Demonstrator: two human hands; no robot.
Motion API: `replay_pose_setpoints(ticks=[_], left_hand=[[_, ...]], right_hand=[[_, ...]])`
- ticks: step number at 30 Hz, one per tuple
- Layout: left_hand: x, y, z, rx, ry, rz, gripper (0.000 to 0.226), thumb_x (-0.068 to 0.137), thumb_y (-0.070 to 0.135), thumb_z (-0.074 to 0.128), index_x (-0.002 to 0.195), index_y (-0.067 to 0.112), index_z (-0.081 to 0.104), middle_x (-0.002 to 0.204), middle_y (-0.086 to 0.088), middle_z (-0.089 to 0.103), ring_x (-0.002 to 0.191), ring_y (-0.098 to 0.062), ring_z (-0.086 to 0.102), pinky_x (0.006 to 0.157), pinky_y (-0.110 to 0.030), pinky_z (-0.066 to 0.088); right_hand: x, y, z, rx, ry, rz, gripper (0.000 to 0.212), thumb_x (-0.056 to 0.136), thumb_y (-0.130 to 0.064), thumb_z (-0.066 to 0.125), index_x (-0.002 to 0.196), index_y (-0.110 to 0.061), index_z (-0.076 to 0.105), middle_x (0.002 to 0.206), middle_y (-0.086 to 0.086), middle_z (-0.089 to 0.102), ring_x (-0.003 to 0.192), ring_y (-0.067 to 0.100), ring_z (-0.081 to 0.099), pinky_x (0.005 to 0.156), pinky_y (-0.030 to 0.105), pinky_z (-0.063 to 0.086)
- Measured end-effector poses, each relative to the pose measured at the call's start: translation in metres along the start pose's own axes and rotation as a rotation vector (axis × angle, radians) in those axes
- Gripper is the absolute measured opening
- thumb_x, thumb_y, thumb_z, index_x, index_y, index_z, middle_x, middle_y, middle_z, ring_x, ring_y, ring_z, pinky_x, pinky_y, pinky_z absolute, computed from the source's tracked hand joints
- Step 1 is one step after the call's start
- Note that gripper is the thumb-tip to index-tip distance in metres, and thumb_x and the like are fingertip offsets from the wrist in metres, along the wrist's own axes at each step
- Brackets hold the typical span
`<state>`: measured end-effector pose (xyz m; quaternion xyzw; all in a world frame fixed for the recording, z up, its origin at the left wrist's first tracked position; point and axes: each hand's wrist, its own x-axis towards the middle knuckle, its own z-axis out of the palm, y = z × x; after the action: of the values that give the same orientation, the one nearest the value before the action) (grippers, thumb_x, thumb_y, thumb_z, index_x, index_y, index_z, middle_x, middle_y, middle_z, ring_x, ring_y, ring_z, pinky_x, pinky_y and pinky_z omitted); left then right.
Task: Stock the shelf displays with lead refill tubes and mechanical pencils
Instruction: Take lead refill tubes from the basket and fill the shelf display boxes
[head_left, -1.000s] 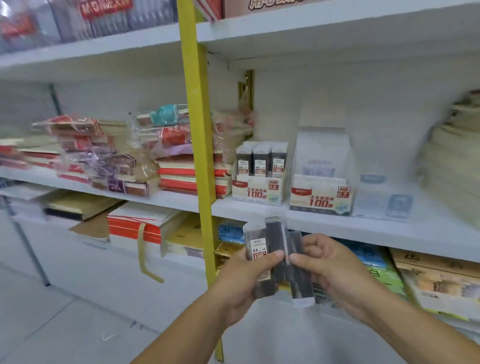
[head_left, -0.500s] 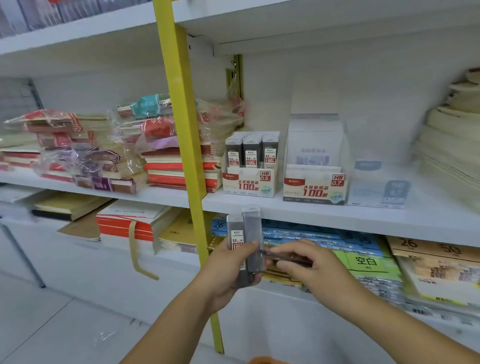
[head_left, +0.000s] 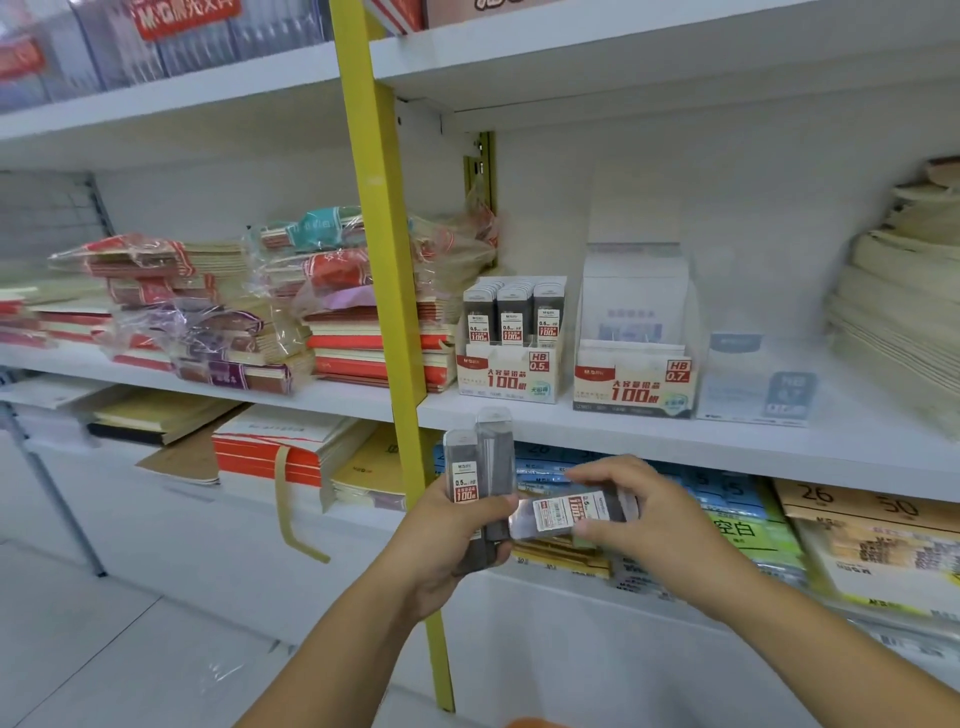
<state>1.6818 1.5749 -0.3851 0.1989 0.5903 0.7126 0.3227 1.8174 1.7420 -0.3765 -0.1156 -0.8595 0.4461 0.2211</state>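
White shelving fills the wall, its middle shelf (head_left: 727, 441) crossed by a yellow upright post (head_left: 382, 291). Right of the post on that shelf stands an HB 0.5 display box (head_left: 511, 376) with dark lead refill tubes (head_left: 511, 312) standing upright in its rows. Just beside it is an HB 0.7 display box (head_left: 634, 387), whose contents I cannot make out behind its tall white back card. A clear plastic holder (head_left: 753, 384) sits next along, and a stack of pale paper (head_left: 898, 312) leans at the far right. Left of the post, wrapped notebooks (head_left: 363, 343) lie piled flat.

Below the shelf edge, in front of the post, the left hand (head_left: 447, 545) grips two upright tubes (head_left: 462, 470) side by side, thumb across their fronts and fingers curled behind. The right hand (head_left: 644, 519) pinches a third tube (head_left: 566, 512) that lies sideways, label facing up, thumb under it and fingers over the top. Its near end touches the lower part of the upright pair. All three held tubes are well short of either display box.
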Motion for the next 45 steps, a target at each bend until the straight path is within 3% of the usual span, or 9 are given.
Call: replay_pose_setpoints(ticks=[9, 14, 19, 24, 26, 30, 37, 42, 45], left_hand=[[-0.003, 0.006, -0.001, -0.119, -0.034, 0.024, 0.043, 0.084, 0.010, 0.074, 0.124, 0.014, 0.059, 0.108, -0.013, 0.076, 0.090, -0.023, 0.074, 0.069, -0.033, 0.059], [0.006, 0.024, 0.004, -0.286, -0.067, 0.091, 0.038, 0.088, 0.020, 0.068, 0.125, 0.020, 0.061, 0.112, -0.013, 0.075, 0.095, -0.025, 0.074, 0.062, -0.031, 0.059], [0.031, 0.040, -0.003, -0.201, 0.017, 0.238, 0.023, 0.097, 0.021, 0.062, 0.119, 0.025, 0.062, 0.104, -0.005, 0.078, 0.096, -0.021, 0.075, 0.063, -0.028, 0.057], [0.051, 0.041, -0.008, -0.179, 0.061, 0.272, 0.023, 0.096, 0.023, 0.063, 0.119, 0.026, 0.063, 0.102, 0.003, 0.078, 0.094, -0.016, 0.075, 0.062, -0.025, 0.056], [0.057, 0.041, -0.009, -0.186, 0.067, 0.272, 0.021, 0.095, 0.023, 0.064, 0.116, 0.028, 0.064, 0.100, 0.004, 0.079, 0.094, -0.018, 0.075, 0.064, -0.027, 0.057], [0.062, 0.040, -0.012, -0.178, 0.043, 0.280, 0.018, 0.094, 0.024, 0.066, 0.111, 0.029, 0.065, 0.098, 0.000, 0.079, 0.093, -0.021, 0.076, 0.064, -0.029, 0.057], [0.057, 0.042, -0.012, -0.147, -0.064, 0.276, 0.026, 0.095, 0.023, 0.065, 0.121, 0.023, 0.061, 0.103, -0.006, 0.078, 0.094, -0.022, 0.075, 0.061, -0.027, 0.055], [0.052, 0.043, -0.010, -0.131, -0.129, 0.243, 0.027, 0.093, 0.022, 0.068, 0.120, 0.022, 0.063, 0.106, -0.007, 0.077, 0.097, -0.023, 0.075, 0.066, -0.030, 0.057], [0.048, 0.044, -0.005, -0.113, -0.174, 0.223, 0.032, 0.093, 0.023, 0.068, 0.124, 0.022, 0.062, 0.110, -0.005, 0.076, 0.101, -0.022, 0.074, 0.068, -0.029, 0.058]], right_hand=[[0.005, -0.012, -0.015, 0.661, 0.166, 0.145, 0.041, 0.085, 0.005, 0.065, 0.116, -0.021, 0.058, 0.101, 0.005, 0.075, 0.092, 0.024, 0.072, 0.067, 0.031, 0.060], [0.028, -0.067, -0.035, 0.455, 0.343, -0.125, 0.028, 0.085, -0.001, 0.067, 0.103, -0.021, 0.061, 0.093, -0.002, 0.076, 0.085, 0.018, 0.074, 0.063, 0.022, 0.058], [0.087, -0.128, -0.077, 0.044, 0.413, -0.378, 0.025, 0.081, -0.007, 0.074, 0.088, -0.029, 0.064, 0.082, -0.006, 0.075, 0.077, 0.010, 0.072, 0.066, 0.019, 0.057], [0.143, -0.138, -0.079, -0.458, 0.329, -0.353, 0.021, 0.082, -0.012, 0.074, 0.089, -0.030, 0.065, 0.084, -0.016, 0.068, 0.080, 0.004, 0.065, 0.072, 0.011, 0.048], [0.157, -0.133, -0.074, -0.550, 0.295, -0.319, 0.021, 0.083, -0.014, 0.074, 0.094, -0.029, 0.065, 0.088, -0.009, 0.069, 0.084, 0.007, 0.064, 0.076, 0.018, 0.049], [0.180, -0.120, -0.067, -0.697, 0.234, -0.318, 0.019, 0.083, -0.019, 0.074, 0.099, -0.028, 0.069, 0.092, -0.008, 0.062, 0.079, -0.002, 0.052, 0.066, 0.014, 0.039], [0.189, -0.092, -0.054, -0.861, 0.281, -0.307, 0.025, 0.087, -0.028, 0.069, 0.112, -0.025, 0.071, 0.091, -0.004, 0.045, 0.099, 0.014, 0.039, 0.084, 0.031, 0.037], [0.158, -0.097, -0.045, -0.646, 0.341, -0.403, 0.026, 0.092, -0.029, 0.060, 0.117, -0.027, 0.068, 0.094, -0.012, 0.054, 0.088, 0.001, 0.048, 0.075, 0.010, 0.035], [0.133, -0.104, -0.028, -0.338, 0.122, -0.348, 0.023, 0.089, -0.035, 0.062, 0.110, -0.044, 0.065, 0.089, -0.022, 0.063, 0.073, -0.002, 0.059, 0.063, 0.004, 0.042]])
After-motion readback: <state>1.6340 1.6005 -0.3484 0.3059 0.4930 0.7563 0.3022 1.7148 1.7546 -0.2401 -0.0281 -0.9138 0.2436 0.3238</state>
